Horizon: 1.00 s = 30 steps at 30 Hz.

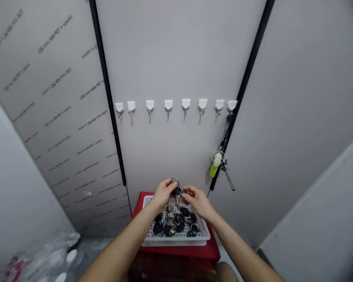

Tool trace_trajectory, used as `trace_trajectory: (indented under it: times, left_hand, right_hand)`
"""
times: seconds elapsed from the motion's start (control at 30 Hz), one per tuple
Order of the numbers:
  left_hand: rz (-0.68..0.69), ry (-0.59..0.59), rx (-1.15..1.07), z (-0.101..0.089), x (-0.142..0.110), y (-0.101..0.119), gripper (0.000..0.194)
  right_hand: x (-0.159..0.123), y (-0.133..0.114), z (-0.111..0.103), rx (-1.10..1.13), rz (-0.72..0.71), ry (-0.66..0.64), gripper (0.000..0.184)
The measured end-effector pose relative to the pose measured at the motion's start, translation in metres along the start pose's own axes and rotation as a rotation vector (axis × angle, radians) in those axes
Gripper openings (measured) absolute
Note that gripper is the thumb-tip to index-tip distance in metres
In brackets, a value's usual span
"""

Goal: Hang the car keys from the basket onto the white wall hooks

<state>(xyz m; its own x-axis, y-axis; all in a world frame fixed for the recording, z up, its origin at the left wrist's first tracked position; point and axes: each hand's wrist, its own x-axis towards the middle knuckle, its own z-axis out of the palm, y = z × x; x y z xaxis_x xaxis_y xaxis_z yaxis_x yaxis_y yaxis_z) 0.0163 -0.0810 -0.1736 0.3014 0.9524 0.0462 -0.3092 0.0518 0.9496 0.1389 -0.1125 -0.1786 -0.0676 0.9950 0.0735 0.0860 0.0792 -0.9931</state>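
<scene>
Above a white perforated plastic basket [206, 234], my left hand [163, 192] pinches a bunch of keys [177, 191] near its metal ring. My right hand [197, 199] grips the other side of the same bunch with thumb and fingertips. At least one key dangles down between the two hands. In the basket lie several more keys [170, 223], many with black heads, some on rings. The fingers partly cover the held keys.
A row of white adhesive hooks [168, 105] runs across the wall panel. From the rightmost hook hangs a key bunch with a yellow-green tag [214, 170]. The basket stands on a red surface [213, 246]. Plastic-wrapped bottles [55, 258] sit at lower left.
</scene>
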Motion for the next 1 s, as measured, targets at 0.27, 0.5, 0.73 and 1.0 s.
trace_trajectory:
  times: [0.27, 0.5, 0.73, 1.0]
  left_hand:
    - [-0.021, -0.134, 0.256, 0.008, -0.005, 0.019, 0.018]
    - [0.178, -0.158, 0.335, 0.045, 0.015, 0.038, 0.017]
    - [0.421, -0.012, 0.554, 0.095, 0.047, 0.072, 0.016]
    - [0.531, 0.018, 0.573, 0.137, 0.082, 0.107, 0.022]
  right_hand:
    - [0.003, -0.032, -0.021, 0.086, -0.026, 0.096, 0.016]
    - [0.012, -0.062, -0.032, 0.195, -0.144, 0.181, 0.026]
    - [0.026, -0.1, -0.058, 0.116, -0.414, 0.479, 0.028]
    - [0.059, -0.153, -0.088, 0.027, -0.618, 0.717, 0.027]
